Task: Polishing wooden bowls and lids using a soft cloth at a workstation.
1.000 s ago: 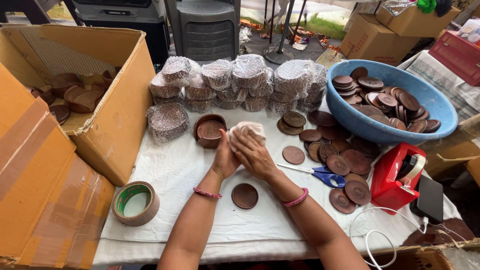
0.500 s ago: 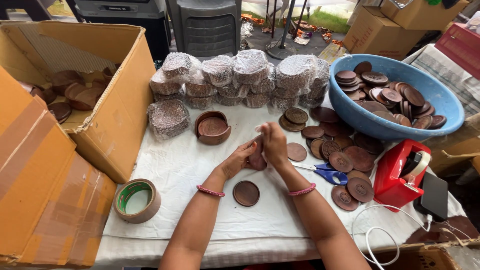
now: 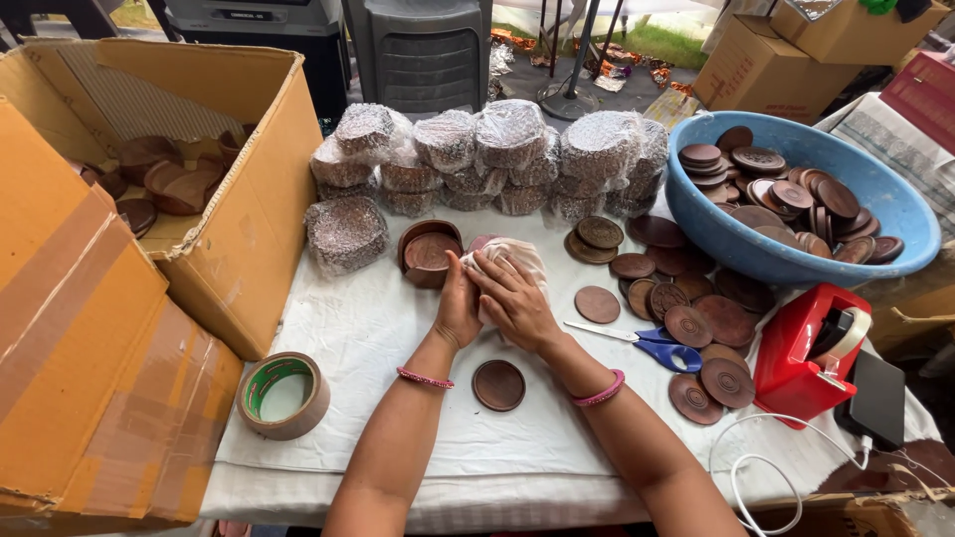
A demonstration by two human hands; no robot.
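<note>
My left hand [image 3: 459, 306] and my right hand [image 3: 513, 298] press together on a small bundle in white wrapping [image 3: 507, 258] on the white cloth-covered table [image 3: 378, 328]. Both hands grip it from the near side. Just behind it sits a round brown wooden holder [image 3: 428, 253] with discs inside. A single brown wooden disc [image 3: 498, 385] lies on the cloth between my forearms. Both wrists wear pink bead bracelets.
Several bubble-wrapped disc stacks [image 3: 497, 159] line the back. Loose brown discs [image 3: 686, 318], blue-handled scissors [image 3: 652, 345] and a red tape dispenser [image 3: 808, 353] lie right. A blue basin [image 3: 900, 214] holds more discs. Open cardboard boxes [image 3: 249, 199] stand left, a tape roll [image 3: 283, 394] near them.
My hands held a bare brown disc lower on the cloth half a second ago. Now they have moved back up and are closed on the white-wrapped bundle beside the wooden holder.
</note>
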